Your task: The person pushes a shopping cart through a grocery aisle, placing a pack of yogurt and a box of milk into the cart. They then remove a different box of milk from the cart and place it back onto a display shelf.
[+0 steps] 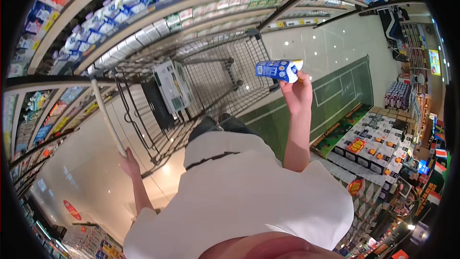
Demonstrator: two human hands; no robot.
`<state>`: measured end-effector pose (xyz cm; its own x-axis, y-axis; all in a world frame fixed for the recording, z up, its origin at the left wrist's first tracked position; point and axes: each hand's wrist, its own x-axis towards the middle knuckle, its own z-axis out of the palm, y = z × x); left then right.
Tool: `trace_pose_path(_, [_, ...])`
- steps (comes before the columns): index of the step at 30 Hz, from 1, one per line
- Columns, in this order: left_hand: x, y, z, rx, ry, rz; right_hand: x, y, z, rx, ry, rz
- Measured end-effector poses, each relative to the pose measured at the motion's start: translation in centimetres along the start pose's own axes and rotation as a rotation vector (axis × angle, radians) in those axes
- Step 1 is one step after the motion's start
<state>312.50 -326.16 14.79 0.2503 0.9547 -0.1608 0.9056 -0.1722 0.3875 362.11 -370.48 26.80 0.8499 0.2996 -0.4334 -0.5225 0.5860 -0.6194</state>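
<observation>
My right hand (298,90) is raised beyond the cart's right side, closed around one end of a blue and white package (275,69). Small print and a barcode-like patch show on it; its contents cannot be made out. My left hand (129,163) is wrapped round the near end of the pale handle bar (107,112) of a shopping cart (218,62). A white and green box (171,86) rests in the cart, close to the handle side. The rest of the wire basket shows its bare mesh.
Shelves with rows of blue and white packs (136,2) run along the far side, close to the cart. On the right lie a green floor mat (335,93) and a stack of white and black cartons (371,141). Shiny tiled floor (86,163) spreads to the left.
</observation>
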Motion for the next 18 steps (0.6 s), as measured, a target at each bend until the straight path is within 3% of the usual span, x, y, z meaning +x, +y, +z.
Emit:
trace_pose_path(1, [-0.9,0.8,0.2,-0.013,0.014,0.030,1.3,-0.7,0.3,-0.021,0.045,-0.007])
trace_pose_path(4, [-2.2,5.1,-0.6,0.073,-0.083,-0.157,5.0,-2.5,2.5,-0.071,0.088,-0.033])
trace_pose_path(5, [1.6,3.5,-0.7,0.086,-0.052,-0.137,8.5,0.2,5.4,-0.094,0.082,-0.036])
trace_pose_path(10, [-2.3,5.4,2.3,0.196,0.238,-0.004,17.8,-9.0,6.3,-0.125,-0.016,-0.203])
trace_pose_path(13, [0.3,5.9,1.8,0.277,0.073,-0.197,26.5,-11.0,9.6,-0.139,-0.104,-0.244])
trace_pose_path(18, [-1.5,7.7,3.4,0.383,0.225,-0.103,37.5,-14.8,10.5,-0.188,-0.114,-0.263])
